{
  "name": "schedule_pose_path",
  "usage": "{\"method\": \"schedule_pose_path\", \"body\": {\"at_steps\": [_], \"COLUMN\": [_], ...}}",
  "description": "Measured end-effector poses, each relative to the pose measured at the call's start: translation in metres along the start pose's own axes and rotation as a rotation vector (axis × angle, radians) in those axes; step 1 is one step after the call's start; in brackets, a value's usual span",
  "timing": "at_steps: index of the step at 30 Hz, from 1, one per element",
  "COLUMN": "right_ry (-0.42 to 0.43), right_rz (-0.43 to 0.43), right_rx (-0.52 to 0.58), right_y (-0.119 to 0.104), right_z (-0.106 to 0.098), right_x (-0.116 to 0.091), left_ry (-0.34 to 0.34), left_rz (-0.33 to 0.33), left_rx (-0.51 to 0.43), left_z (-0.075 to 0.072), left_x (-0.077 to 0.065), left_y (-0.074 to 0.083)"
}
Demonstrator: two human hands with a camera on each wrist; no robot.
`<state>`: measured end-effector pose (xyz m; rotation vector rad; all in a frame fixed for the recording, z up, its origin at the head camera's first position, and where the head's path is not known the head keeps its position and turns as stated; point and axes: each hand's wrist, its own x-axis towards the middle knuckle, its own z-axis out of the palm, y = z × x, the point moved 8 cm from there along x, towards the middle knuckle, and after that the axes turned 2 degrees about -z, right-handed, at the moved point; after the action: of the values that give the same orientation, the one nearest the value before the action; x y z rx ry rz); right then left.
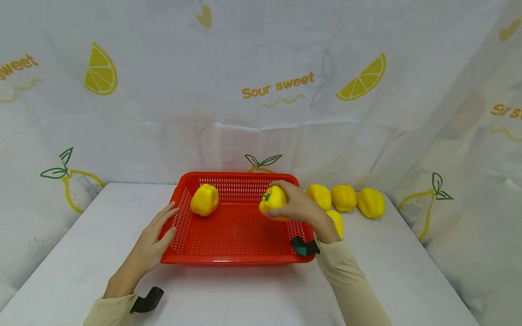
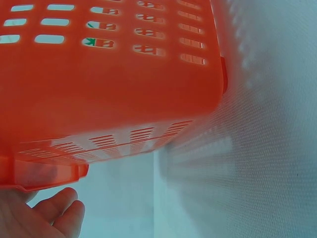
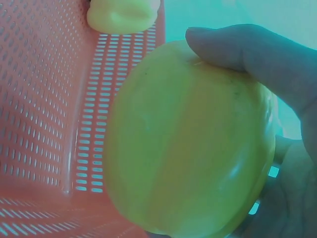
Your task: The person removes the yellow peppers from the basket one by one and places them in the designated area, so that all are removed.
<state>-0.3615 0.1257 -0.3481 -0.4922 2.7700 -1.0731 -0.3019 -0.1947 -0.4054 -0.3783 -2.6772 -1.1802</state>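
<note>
Beige fabric sleeves (image 1: 352, 280) lie nearest in the head view, reaching over a white table (image 1: 216, 299) to a red, rectangular, slotted plastic basket (image 1: 240, 259); the left hand (image 1: 148, 246) lies at its left rim, fingers loose rather than clenched, probably to steady it; the right hand (image 1: 299, 203) grasps a glossy yellow bell pepper with a green stem (image 1: 274, 202), thumb and fingers spread around it, likely because its bulk calls for a wide hold; this pepper is above the basket's right part, while a second blocky yellow pepper (image 1: 205, 199) sits inside, at the far left; four more rounded yellow peppers (image 1: 370, 203) stand outside, beyond the right wall, perhaps grouped there for easy reach.

Closest in the left wrist view is the basket's slotted outer wall; the left hand shows at lower left, just beside the rim, fingers slightly bent; how firmly they press, I cannot tell.

Filling much of the right wrist view, the held pepper has the thumb across its upper side; the other fingers are mostly hidden.
</note>
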Motion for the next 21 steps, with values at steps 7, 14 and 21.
{"method": "schedule_pose_path", "body": {"at_steps": [7,14,21], "right_ry": [0.032,0.075,0.146], "right_rz": [-0.009,0.003,0.026], "right_rx": [0.018,0.071,0.041], "right_y": [0.005,0.01,0.018], "right_z": [-0.005,-0.01,-0.021], "right_x": [-0.01,-0.022,-0.036], "left_ry": [0.002,0.009,0.005], "left_rz": [0.002,0.014,0.016], "left_rx": [-0.008,-0.005,-0.008], "left_z": [-0.001,0.0,-0.001], "left_x": [0.0,0.0,0.0], "left_y": [0.001,0.001,0.0]}}
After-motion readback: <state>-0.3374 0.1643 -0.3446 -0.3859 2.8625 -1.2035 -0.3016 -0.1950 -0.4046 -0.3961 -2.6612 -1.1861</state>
